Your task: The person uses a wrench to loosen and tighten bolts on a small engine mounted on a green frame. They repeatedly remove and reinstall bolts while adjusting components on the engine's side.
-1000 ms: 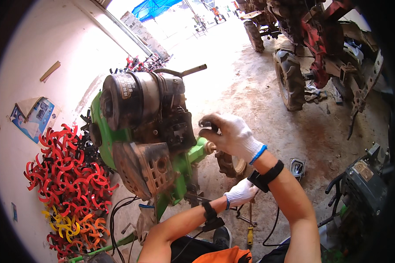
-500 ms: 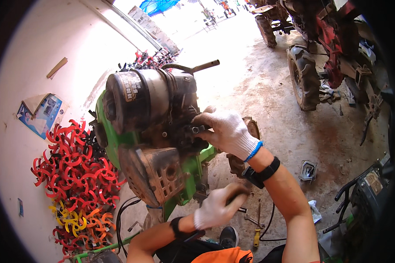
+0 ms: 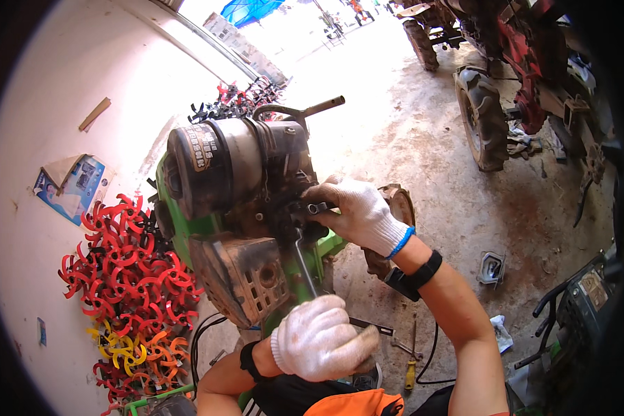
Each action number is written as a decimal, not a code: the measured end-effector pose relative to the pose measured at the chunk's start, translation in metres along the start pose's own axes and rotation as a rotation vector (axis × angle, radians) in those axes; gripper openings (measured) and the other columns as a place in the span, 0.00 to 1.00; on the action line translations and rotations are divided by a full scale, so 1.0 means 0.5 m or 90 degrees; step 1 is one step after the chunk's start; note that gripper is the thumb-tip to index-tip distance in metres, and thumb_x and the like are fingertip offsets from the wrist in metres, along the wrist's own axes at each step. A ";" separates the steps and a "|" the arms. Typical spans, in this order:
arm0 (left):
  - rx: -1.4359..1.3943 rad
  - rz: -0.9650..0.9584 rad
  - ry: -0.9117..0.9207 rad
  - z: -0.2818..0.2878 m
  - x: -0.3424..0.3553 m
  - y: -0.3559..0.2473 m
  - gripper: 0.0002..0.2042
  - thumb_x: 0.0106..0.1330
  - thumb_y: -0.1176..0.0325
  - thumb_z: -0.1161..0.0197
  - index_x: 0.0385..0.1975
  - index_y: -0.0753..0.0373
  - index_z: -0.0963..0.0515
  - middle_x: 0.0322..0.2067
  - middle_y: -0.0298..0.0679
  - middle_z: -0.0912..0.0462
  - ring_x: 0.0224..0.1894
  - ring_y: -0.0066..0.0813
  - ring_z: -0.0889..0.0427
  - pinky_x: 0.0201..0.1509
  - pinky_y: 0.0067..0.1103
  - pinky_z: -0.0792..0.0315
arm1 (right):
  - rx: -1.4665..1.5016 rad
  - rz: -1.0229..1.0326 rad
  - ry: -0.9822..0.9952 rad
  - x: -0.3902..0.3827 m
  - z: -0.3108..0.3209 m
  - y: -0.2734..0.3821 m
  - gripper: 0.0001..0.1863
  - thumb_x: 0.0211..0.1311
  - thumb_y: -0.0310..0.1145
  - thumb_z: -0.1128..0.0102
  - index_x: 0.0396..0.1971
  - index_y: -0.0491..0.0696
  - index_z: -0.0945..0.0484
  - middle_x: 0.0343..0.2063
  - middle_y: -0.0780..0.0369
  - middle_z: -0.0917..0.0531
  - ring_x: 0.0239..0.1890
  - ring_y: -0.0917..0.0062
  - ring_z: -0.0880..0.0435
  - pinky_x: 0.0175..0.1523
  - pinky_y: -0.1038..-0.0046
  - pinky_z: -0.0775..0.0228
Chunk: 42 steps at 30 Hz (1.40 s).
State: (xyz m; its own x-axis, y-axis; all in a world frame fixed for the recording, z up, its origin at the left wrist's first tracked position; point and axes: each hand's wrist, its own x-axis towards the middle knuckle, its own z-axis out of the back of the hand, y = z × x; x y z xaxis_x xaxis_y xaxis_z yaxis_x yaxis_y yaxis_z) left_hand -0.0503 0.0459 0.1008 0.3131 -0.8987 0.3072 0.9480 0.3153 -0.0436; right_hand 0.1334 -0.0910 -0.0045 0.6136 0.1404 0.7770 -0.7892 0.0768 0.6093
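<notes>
A green tiller (image 3: 182, 229) carries a dark, dirty engine (image 3: 222, 166) with a black cylindrical housing and a rusty perforated cover (image 3: 246, 281). My right hand (image 3: 353, 215), in a white glove, is closed round a small dark metal fitting (image 3: 316, 208) at the engine's side, its fingertips partly hidden. My left hand (image 3: 319, 336), also gloved, grips a long thin bent metal tool (image 3: 304, 263) below it. The tool's upper end meets the dark parts just below my right fingers.
Red, yellow and orange curved blades (image 3: 128, 270) are piled by the wall. A red machine (image 3: 516, 83) with big tyres stands at upper right, a dark machine (image 3: 579, 312) at right. A screwdriver (image 3: 410, 374) and metal tray (image 3: 491, 267) lie on the floor (image 3: 423, 208).
My right hand has moved down-left from beside the engine onto it with the fitting. My left hand has come leftward from low right and now holds the long tool up against the engine.
</notes>
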 end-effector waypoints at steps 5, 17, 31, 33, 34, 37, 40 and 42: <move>-0.021 0.043 0.012 -0.012 -0.002 0.035 0.24 0.56 0.52 0.24 0.45 0.66 0.10 0.32 0.38 0.18 0.34 0.41 0.16 0.48 0.39 0.18 | -0.075 0.034 -0.020 0.005 -0.004 0.006 0.22 0.60 0.39 0.16 0.54 0.53 0.10 0.43 0.58 0.11 0.44 0.58 0.08 0.48 0.58 0.14; -0.022 0.038 -0.035 0.003 -0.041 -0.005 0.22 0.45 0.62 0.17 0.39 0.67 0.09 0.25 0.34 0.22 0.30 0.37 0.18 0.47 0.37 0.16 | -0.288 0.184 -0.035 0.035 -0.023 0.007 0.22 0.46 0.43 0.14 0.39 0.53 0.16 0.38 0.62 0.17 0.39 0.62 0.11 0.39 0.57 0.17; -0.065 0.033 -0.061 -0.003 0.001 -0.008 0.18 0.47 0.69 0.20 0.40 0.68 0.09 0.21 0.33 0.25 0.24 0.32 0.21 0.39 0.34 0.17 | -0.232 0.163 -0.027 0.034 -0.017 0.003 0.22 0.52 0.39 0.16 0.45 0.53 0.15 0.40 0.59 0.15 0.41 0.60 0.10 0.41 0.57 0.16; -0.067 0.030 -0.067 0.015 0.012 -0.015 0.18 0.51 0.67 0.20 0.41 0.69 0.09 0.21 0.33 0.25 0.24 0.33 0.21 0.40 0.35 0.17 | -0.180 0.133 -0.007 0.025 0.001 0.003 0.23 0.54 0.40 0.16 0.50 0.54 0.14 0.42 0.59 0.14 0.42 0.58 0.10 0.43 0.57 0.15; -0.071 0.024 -0.079 0.029 0.016 -0.016 0.17 0.53 0.66 0.19 0.41 0.69 0.10 0.21 0.34 0.25 0.24 0.33 0.20 0.41 0.35 0.17 | -0.151 0.109 -0.029 0.012 0.008 0.009 0.24 0.55 0.40 0.14 0.52 0.57 0.11 0.35 0.59 0.14 0.37 0.59 0.09 0.43 0.57 0.16; -0.103 0.040 -0.064 0.100 0.023 -0.010 0.16 0.64 0.62 0.21 0.41 0.69 0.10 0.23 0.34 0.23 0.27 0.37 0.18 0.44 0.37 0.17 | -0.069 0.073 -0.002 -0.012 0.026 0.017 0.21 0.64 0.37 0.19 0.55 0.52 0.13 0.42 0.54 0.13 0.42 0.55 0.09 0.46 0.55 0.16; -0.193 0.110 -0.137 0.146 0.038 -0.007 0.15 0.76 0.58 0.28 0.38 0.67 0.12 0.24 0.34 0.20 0.28 0.39 0.17 0.43 0.37 0.17 | -0.005 0.044 -0.018 -0.016 0.028 0.021 0.19 0.69 0.33 0.26 0.58 0.49 0.15 0.48 0.51 0.14 0.47 0.50 0.10 0.49 0.54 0.14; -0.321 0.185 -0.283 0.143 0.053 -0.019 0.21 0.84 0.52 0.37 0.35 0.65 0.15 0.24 0.34 0.19 0.26 0.38 0.18 0.40 0.37 0.18 | -0.002 0.056 -0.013 -0.008 0.031 0.014 0.18 0.72 0.31 0.28 0.59 0.48 0.16 0.49 0.50 0.15 0.47 0.49 0.10 0.51 0.53 0.14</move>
State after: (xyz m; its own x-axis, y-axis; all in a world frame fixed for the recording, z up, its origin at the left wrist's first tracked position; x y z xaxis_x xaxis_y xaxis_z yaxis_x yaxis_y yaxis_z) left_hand -0.0551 0.0407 0.1774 0.6048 -0.5577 0.5685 0.7748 0.2472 -0.5818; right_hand 0.1260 -0.1065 -0.0010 0.5422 0.1270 0.8306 -0.8402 0.0685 0.5380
